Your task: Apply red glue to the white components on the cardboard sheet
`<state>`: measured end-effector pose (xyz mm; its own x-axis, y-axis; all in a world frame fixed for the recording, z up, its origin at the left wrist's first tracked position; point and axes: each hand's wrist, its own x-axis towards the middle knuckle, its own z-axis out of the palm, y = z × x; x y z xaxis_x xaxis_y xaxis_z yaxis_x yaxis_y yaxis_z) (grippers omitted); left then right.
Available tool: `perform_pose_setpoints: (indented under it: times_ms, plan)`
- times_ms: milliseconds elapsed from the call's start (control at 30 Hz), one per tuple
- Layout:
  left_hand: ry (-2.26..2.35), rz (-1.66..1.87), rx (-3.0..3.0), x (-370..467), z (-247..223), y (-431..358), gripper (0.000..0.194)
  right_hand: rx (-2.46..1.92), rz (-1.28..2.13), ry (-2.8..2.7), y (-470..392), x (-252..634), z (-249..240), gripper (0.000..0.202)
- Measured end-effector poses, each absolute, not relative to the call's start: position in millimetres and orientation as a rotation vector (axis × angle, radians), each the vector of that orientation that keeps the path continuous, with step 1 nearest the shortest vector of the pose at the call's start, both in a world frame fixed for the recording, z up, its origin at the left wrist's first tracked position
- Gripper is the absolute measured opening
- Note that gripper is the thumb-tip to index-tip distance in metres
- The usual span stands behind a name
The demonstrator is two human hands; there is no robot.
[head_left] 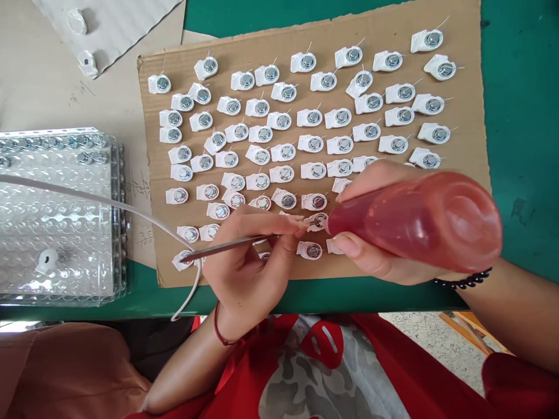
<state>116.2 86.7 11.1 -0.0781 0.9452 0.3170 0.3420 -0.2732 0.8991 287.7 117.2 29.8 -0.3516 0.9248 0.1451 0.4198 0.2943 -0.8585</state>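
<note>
My right hand [379, 256] is wrapped round a red translucent squeeze bottle [414, 221], tilted with its narrow end toward a small white part with a round metal centre [318, 221]. My left hand [248, 262] pinches a pair of thin metal tweezers [236, 244], whose tip meets that same part. The bottle's tip is very close to the part; whether they touch I cannot tell. Many similar white parts, most with a thin wire sticking out, lie in rough rows on a brown cardboard sheet [371, 35]. My hands hide some of them.
Clear plastic trays [56, 215] are stacked at the left, with a loose white piece [47, 261] on top. A white cable [131, 208] crosses over the cardboard's left edge. White foam [113, 23] lies at the top left. Beneath is a green table [524, 116].
</note>
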Motion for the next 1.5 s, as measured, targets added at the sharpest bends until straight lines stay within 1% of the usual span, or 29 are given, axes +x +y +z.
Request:
perform_pose_setpoints:
  times_ms: [100,333,500,767,900,1100,1267,1500]
  plan:
    - [1.427,1.348,1.65,115.4,10.7,85.2,0.02,-1.171,0.987,-1.906,115.8,290.3,26.9,0.035]
    - [1.442,1.287,1.742,113.6,13.3,86.0,0.02,-1.242,1.007,-1.89,114.2,290.4,26.8,0.034]
    - [1.386,1.291,1.735,114.3,14.6,87.5,0.023,-1.306,1.001,-1.874,114.4,288.6,29.2,0.023]
    - [1.355,1.29,1.748,113.9,14.1,87.2,0.027,-1.402,1.014,-1.834,117.8,284.2,34.3,0.015]
    - [1.339,1.283,1.796,112.2,13.5,87.8,0.028,-1.403,0.961,-1.815,118.7,283.2,33.5,0.016]
    - [1.314,1.281,1.815,111.1,12.6,88.2,0.028,-1.406,0.967,-1.772,117.3,281.9,31.7,0.017]
    - [1.29,1.272,1.811,110.7,11.4,87.3,0.029,-1.398,0.881,-1.748,116.5,282.5,29.4,0.019]
    - [1.288,1.273,1.788,110.9,11.9,87.2,0.03,-1.415,0.893,-1.77,118.4,284.2,27.8,0.023]
